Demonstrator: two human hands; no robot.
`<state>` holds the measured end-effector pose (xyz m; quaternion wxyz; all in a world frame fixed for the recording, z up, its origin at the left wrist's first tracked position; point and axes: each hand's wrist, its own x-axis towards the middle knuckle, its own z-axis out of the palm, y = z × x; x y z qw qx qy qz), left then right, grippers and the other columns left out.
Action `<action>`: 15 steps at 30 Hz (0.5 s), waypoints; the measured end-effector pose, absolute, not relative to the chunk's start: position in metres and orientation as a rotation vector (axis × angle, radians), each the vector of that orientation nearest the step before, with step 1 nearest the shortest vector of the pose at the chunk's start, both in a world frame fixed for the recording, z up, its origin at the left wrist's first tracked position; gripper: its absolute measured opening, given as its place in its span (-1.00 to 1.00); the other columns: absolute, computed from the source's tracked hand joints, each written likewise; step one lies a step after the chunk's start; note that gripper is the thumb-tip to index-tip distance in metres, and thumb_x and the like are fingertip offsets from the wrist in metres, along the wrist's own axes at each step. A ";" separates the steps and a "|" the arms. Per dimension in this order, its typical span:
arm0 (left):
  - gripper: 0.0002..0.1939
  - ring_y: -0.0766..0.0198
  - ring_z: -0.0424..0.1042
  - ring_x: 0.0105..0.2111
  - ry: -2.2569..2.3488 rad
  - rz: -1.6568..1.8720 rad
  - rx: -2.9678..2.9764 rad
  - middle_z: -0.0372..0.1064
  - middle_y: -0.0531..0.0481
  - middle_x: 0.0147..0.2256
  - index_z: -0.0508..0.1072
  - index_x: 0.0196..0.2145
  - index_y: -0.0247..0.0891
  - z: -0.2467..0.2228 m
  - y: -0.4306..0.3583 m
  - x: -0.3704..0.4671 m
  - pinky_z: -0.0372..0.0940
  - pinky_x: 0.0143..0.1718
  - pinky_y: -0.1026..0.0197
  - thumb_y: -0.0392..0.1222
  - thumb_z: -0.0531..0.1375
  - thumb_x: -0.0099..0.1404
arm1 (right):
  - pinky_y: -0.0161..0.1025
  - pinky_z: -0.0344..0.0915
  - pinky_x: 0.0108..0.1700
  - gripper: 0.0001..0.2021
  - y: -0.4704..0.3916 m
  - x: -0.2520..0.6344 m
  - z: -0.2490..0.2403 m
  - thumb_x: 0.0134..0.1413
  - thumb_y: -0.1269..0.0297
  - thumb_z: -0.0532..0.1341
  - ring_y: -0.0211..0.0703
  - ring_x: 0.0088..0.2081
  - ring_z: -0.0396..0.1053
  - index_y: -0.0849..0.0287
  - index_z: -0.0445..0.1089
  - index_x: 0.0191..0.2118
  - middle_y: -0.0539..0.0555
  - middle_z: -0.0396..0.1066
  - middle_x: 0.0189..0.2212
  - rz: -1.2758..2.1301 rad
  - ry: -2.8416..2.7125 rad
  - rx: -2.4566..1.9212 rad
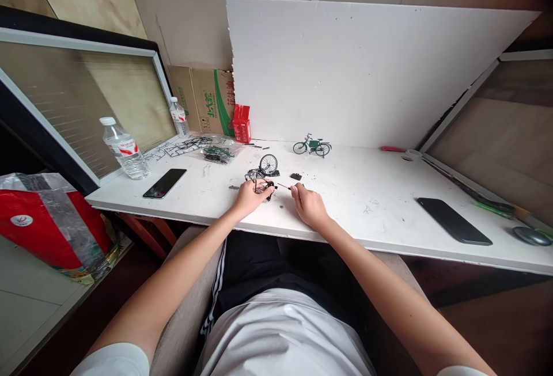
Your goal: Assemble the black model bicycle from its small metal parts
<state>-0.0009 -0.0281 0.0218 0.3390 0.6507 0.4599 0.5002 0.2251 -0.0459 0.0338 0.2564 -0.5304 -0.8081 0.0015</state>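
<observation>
My left hand [251, 197] is closed around a small black model bicycle part [271, 185], its fingertips pinching it above the table. In my right hand [311, 205] is a thin screwdriver [283, 185], pointing left toward that part; whether its tip touches cannot be made out. Just behind my left hand are a spoked model wheel [268, 164] standing upright and some dark frame pieces [252, 175], partly hidden by the fingers. A small black piece [296, 177] lies beyond my right hand. A tiny round part [281, 207] rests between the hands.
A green model bicycle [317, 147] stands farther back on the white table [371, 192]. Plastic bags of parts [218, 151] and black sprues [184, 145] lie left. Phones [165, 183] [453, 220] flank the hands. Water bottles [125, 148] and a red box [242, 122] stand behind.
</observation>
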 end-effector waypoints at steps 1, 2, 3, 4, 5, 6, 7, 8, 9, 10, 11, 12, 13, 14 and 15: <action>-0.53 0.16 0.58 -0.37 1.178 1.318 1.683 0.63 -0.16 -0.20 0.59 0.01 -0.32 0.022 -0.028 -0.001 0.48 -0.37 0.18 0.07 0.35 0.28 | -0.23 -0.10 -0.43 -0.56 -0.046 0.225 0.034 0.57 0.04 -0.23 -0.09 -0.56 0.24 0.12 0.27 -0.18 0.01 0.34 -0.55 0.021 -2.186 -1.430; -0.53 0.15 0.58 -0.35 1.169 1.336 1.701 0.64 -0.17 -0.18 0.59 0.02 -0.32 0.023 -0.028 0.000 0.49 -0.34 0.17 0.05 0.36 0.28 | -0.23 -0.09 -0.43 -0.56 -0.047 0.225 0.035 0.57 0.03 -0.23 -0.09 -0.56 0.25 0.11 0.27 -0.18 0.01 0.34 -0.55 0.035 -2.173 -1.420; -0.55 0.14 0.59 -0.30 1.173 1.362 1.742 0.64 -0.18 -0.16 0.59 0.01 -0.31 0.024 -0.029 0.000 0.50 -0.27 0.16 0.03 0.37 0.28 | -0.23 -0.08 -0.43 -0.57 -0.047 0.225 0.035 0.56 0.02 -0.22 -0.09 -0.56 0.25 0.10 0.26 -0.19 0.01 0.34 -0.54 0.050 -2.158 -1.407; -0.58 0.12 0.60 -0.25 1.187 1.383 1.798 0.64 -0.19 -0.15 0.59 0.00 -0.31 0.025 -0.031 0.001 0.50 -0.20 0.15 0.01 0.37 0.28 | -0.23 -0.06 -0.43 -0.58 -0.048 0.226 0.036 0.56 0.01 -0.19 -0.09 -0.55 0.27 0.09 0.26 -0.20 0.01 0.35 -0.53 0.064 -2.138 -1.391; -0.60 0.10 0.61 -0.20 1.204 1.388 1.863 0.64 -0.19 -0.12 0.60 0.01 -0.29 0.026 -0.032 0.002 0.50 -0.13 0.13 -0.02 0.36 0.30 | -0.23 -0.03 -0.43 -0.60 -0.049 0.226 0.036 0.55 -0.01 -0.16 -0.09 -0.54 0.29 0.09 0.25 -0.20 0.01 0.37 -0.51 0.077 -2.118 -1.371; -0.62 0.08 0.62 -0.17 1.223 1.390 1.918 0.64 -0.19 -0.10 0.60 0.02 -0.27 0.027 -0.034 0.003 0.49 -0.08 0.10 -0.04 0.35 0.32 | -0.23 0.01 -0.42 -0.63 -0.049 0.226 0.036 0.54 -0.02 -0.11 -0.09 -0.52 0.31 0.08 0.25 -0.19 0.01 0.39 -0.49 0.090 -2.098 -1.345; -0.63 0.05 0.62 -0.11 1.236 1.389 1.971 0.63 -0.19 -0.07 0.60 0.04 -0.25 0.027 -0.035 0.003 0.48 -0.02 0.08 -0.06 0.33 0.33 | -0.23 0.05 -0.42 -0.66 -0.049 0.226 0.036 0.52 -0.03 -0.06 -0.09 -0.51 0.34 0.08 0.25 -0.18 0.01 0.41 -0.47 0.102 -2.082 -1.311; -0.65 0.03 0.61 -0.06 1.248 1.381 2.021 0.63 -0.19 -0.05 0.60 0.04 -0.24 0.028 -0.036 0.004 0.46 0.04 0.05 -0.07 0.32 0.35 | -0.23 0.10 -0.41 -0.69 -0.050 0.227 0.036 0.50 -0.04 -0.01 -0.08 -0.48 0.37 0.09 0.25 -0.16 0.02 0.43 -0.44 0.107 -2.069 -1.267; -0.67 0.00 0.61 -0.04 1.263 1.368 2.069 0.63 -0.19 -0.05 0.62 0.01 -0.23 0.028 -0.037 0.004 0.44 0.08 0.02 -0.06 0.32 0.36 | -0.22 0.16 -0.39 -0.71 -0.050 0.227 0.036 0.48 -0.04 0.04 -0.08 -0.45 0.40 0.09 0.25 -0.13 0.04 0.45 -0.40 0.107 -2.061 -1.210; -0.70 -0.02 0.61 -0.03 1.272 1.348 2.115 0.64 -0.19 -0.06 0.63 -0.01 -0.21 0.028 -0.038 0.005 0.43 0.10 -0.01 -0.05 0.32 0.36 | -0.21 0.21 -0.37 -0.72 -0.050 0.227 0.036 0.46 -0.03 0.08 -0.07 -0.40 0.44 0.09 0.25 -0.10 0.07 0.47 -0.34 0.101 -2.055 -1.145; -0.71 -0.04 0.61 -0.03 1.277 1.326 2.151 0.64 -0.19 -0.07 0.64 -0.04 -0.20 0.028 -0.038 0.005 0.43 0.10 -0.02 -0.04 0.32 0.36 | -0.19 0.27 -0.34 -0.73 -0.050 0.228 0.035 0.44 -0.02 0.11 -0.05 -0.35 0.47 0.09 0.25 -0.05 0.11 0.49 -0.27 0.097 -2.054 -1.074; -0.73 -0.05 0.61 -0.04 1.278 1.307 2.177 0.64 -0.18 -0.08 0.65 -0.06 -0.19 0.028 -0.039 0.005 0.43 0.09 -0.02 -0.03 0.32 0.36 | -0.18 0.33 -0.31 -0.73 -0.051 0.228 0.035 0.43 0.00 0.14 -0.04 -0.29 0.49 0.09 0.25 0.00 0.15 0.50 -0.18 0.097 -2.055 -1.007; -0.73 -0.05 0.61 -0.04 1.279 1.291 2.192 0.64 -0.17 -0.08 0.65 -0.07 -0.18 0.029 -0.039 0.005 0.44 0.07 -0.02 -0.03 0.32 0.36 | -0.16 0.38 -0.27 -0.72 -0.051 0.228 0.034 0.42 0.02 0.16 -0.04 -0.24 0.50 0.08 0.25 0.05 0.18 0.50 -0.09 0.103 -2.058 -0.950; -0.74 -0.06 0.61 -0.05 1.285 1.281 2.195 0.64 -0.17 -0.08 0.65 -0.07 -0.18 0.029 -0.040 0.005 0.45 0.06 -0.01 -0.03 0.32 0.37 | -0.14 0.42 -0.24 -0.71 -0.051 0.227 0.034 0.43 0.05 0.17 -0.03 -0.19 0.51 0.06 0.24 0.09 0.20 0.49 -0.01 0.112 -2.065 -0.905; -0.75 -0.06 0.62 -0.05 1.294 1.277 2.193 0.64 -0.16 -0.08 0.65 -0.08 -0.18 0.030 -0.040 0.005 0.45 0.04 0.00 -0.03 0.32 0.37 | -0.13 0.44 -0.23 -0.72 -0.051 0.227 0.033 0.43 0.07 0.17 -0.03 -0.17 0.51 0.04 0.22 0.11 0.20 0.48 0.04 0.120 -2.073 -0.873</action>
